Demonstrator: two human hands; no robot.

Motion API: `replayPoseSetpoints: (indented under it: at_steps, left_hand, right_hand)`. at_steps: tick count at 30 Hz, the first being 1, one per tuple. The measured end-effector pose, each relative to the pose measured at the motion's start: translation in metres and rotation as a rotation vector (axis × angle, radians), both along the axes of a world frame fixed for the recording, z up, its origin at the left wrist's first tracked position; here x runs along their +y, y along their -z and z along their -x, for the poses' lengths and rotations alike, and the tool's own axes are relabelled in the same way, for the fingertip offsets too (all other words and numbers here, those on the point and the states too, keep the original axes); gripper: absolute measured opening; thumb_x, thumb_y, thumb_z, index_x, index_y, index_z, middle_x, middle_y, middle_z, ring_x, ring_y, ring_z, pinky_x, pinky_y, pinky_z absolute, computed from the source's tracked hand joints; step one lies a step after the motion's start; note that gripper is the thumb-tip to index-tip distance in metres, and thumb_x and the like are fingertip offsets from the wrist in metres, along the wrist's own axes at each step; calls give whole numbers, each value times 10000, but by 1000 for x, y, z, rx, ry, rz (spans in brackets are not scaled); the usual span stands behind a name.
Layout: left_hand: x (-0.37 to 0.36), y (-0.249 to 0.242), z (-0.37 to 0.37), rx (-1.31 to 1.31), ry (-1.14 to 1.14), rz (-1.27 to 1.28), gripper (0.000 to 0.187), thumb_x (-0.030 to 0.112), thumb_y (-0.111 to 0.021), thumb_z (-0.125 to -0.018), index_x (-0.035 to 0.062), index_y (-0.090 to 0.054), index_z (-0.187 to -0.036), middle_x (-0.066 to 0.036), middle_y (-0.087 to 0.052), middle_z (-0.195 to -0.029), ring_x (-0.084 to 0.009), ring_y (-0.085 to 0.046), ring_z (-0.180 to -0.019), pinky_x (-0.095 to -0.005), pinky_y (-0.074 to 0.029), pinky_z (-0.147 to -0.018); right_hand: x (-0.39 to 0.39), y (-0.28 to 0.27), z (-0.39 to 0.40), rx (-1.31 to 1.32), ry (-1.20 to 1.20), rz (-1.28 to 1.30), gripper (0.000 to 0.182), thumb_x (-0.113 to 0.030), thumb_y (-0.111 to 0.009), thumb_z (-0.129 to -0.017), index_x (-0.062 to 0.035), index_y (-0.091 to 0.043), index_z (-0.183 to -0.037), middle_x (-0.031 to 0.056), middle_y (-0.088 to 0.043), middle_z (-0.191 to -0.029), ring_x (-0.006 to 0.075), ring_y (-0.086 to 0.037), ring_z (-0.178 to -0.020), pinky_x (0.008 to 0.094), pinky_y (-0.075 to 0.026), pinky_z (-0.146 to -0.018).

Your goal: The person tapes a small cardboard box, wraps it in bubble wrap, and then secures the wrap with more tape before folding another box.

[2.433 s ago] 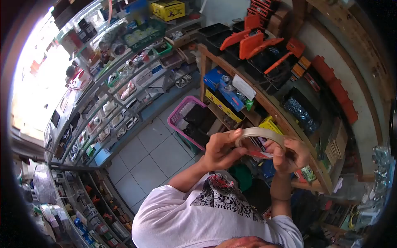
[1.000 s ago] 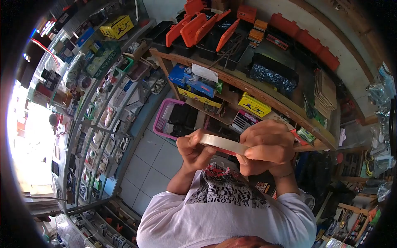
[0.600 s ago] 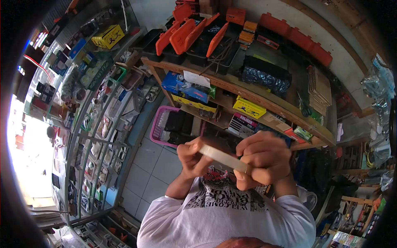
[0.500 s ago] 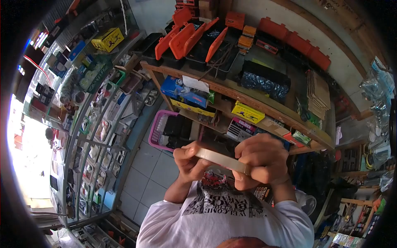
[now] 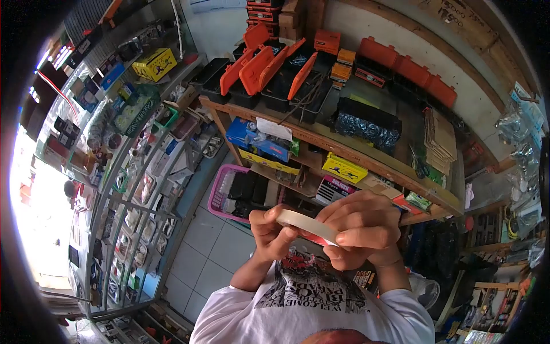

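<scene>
A roll of pale tape (image 5: 306,222) is held up between my two hands in front of my chest, its narrow outer edge facing the camera. My left hand (image 5: 267,232) pinches the roll's left end, thumb and fingers closed about it. At the other end, my right hand (image 5: 362,229) has curled fingers pressed against the roll near its rim. A bit of red shows on the roll's inner side below the edge. What the right fingertips grip exactly is partly hidden by the hand.
Ahead stands a wooden workbench (image 5: 344,150) carrying black toolboxes with orange lids (image 5: 256,70), a black plastic-wrapped bundle (image 5: 366,123) and scissors (image 5: 419,163). A pink basket (image 5: 215,198) sits on the tiled floor (image 5: 209,252). Glass display shelves (image 5: 137,203) line the left.
The tape roll has tilted so more of its red inner side shows. My right fingers have shifted along its rim, and the view has moved slightly.
</scene>
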State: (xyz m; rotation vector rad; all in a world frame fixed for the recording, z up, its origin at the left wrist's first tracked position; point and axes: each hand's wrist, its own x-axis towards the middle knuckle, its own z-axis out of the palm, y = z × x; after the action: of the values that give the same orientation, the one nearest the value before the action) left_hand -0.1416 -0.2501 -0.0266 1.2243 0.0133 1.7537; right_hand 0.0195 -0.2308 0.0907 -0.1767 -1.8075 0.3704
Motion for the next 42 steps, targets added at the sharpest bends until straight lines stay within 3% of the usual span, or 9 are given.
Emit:
replayPoseSetpoints:
  at_steps: [4, 10, 15, 22, 26, 32, 33, 36, 42]
  left_hand:
    - [4, -3, 1, -7, 51, 65, 503, 2, -560, -978, 132, -338, -1410, -213, -604, -1004, -250, -668, -814, -364, -576, -704]
    - [6, -16, 9, 42, 152, 203, 490, 11, -510, -1003, 143, -335, -1441, -187, -580, -976, -244, -636, -845, -459, -613, -737]
    - [2, -9, 2, -73, 342, 425, 445, 29, -490, -1018, 133, -359, -1430, -171, -557, -1017, -244, -610, -919, -519, -620, -798]
    - [2, 30, -5, 38, 449, 710, 399, 73, -509, -1026, 130, -370, -1396, -135, -592, -1085, -191, -640, -946, -403, -603, -822]
    - [-8, 63, 15, 510, 477, 709, 374, 94, -551, -1011, 64, -408, -1355, -115, -627, -1079, -161, -637, -941, -335, -536, -855]
    - [-28, 89, 25, 871, 487, 655, 380, 158, -576, -1012, 4, -461, -1339, -109, -585, -1267, -170, -551, -1201, -333, -473, -961]
    - [-28, 80, 22, 858, 490, 810, 385, 146, -573, -1008, -1, -455, -1344, -112, -574, -1286, -180, -544, -1219, -333, -444, -1006]
    - [-25, 74, 6, 612, 450, 637, 372, 138, -571, -1002, -5, -467, -1329, -114, -562, -1308, -172, -529, -1234, -323, -465, -974]
    - [-8, 49, -7, 959, 255, 393, 400, 247, -749, -897, -33, -540, -1090, -134, -679, -928, -170, -663, -944, -351, -521, -853]
  right_hand:
    - [9, -19, -8, -94, -80, 26, 178, -88, -761, -802, -88, -624, -915, 41, -669, -725, 199, -668, -562, 341, -600, -537]
    - [24, -61, -27, -462, -47, 4, 182, -186, -832, -740, -112, -717, -860, 6, -692, -789, 192, -674, -662, 318, -518, -587]
    - [26, -58, -32, -600, 87, -30, 194, -145, -774, -758, -113, -667, -917, 23, -621, -970, 224, -640, -949, 364, -501, -801]
    - [23, 2, -35, -639, 292, 118, 226, -36, -737, -778, -88, -568, -918, 70, -604, -992, 293, -635, -1068, 418, -503, -843]
    - [0, 64, -44, -681, 262, 342, 187, -45, -707, -829, -85, -551, -925, 102, -626, -1015, 329, -639, -1037, 428, -502, -842]
    - [-44, 147, -46, -741, 205, 629, 126, -95, -641, -921, -75, -544, -999, 98, -640, -899, 327, -649, -904, 419, -511, -766]
    - [-46, 145, -45, -703, 218, 644, 115, -95, -643, -920, -73, -549, -983, 96, -639, -897, 327, -646, -911, 425, -508, -782]
    - [-43, 143, -51, -733, 225, 597, 195, -23, -653, -854, -71, -553, -1014, 94, -636, -959, 331, -638, -980, 453, -488, -870]
    - [-47, 131, -60, -813, 310, 503, 212, -10, -656, -795, -93, -583, -976, 78, -618, -964, 291, -590, -1040, 436, -411, -979]
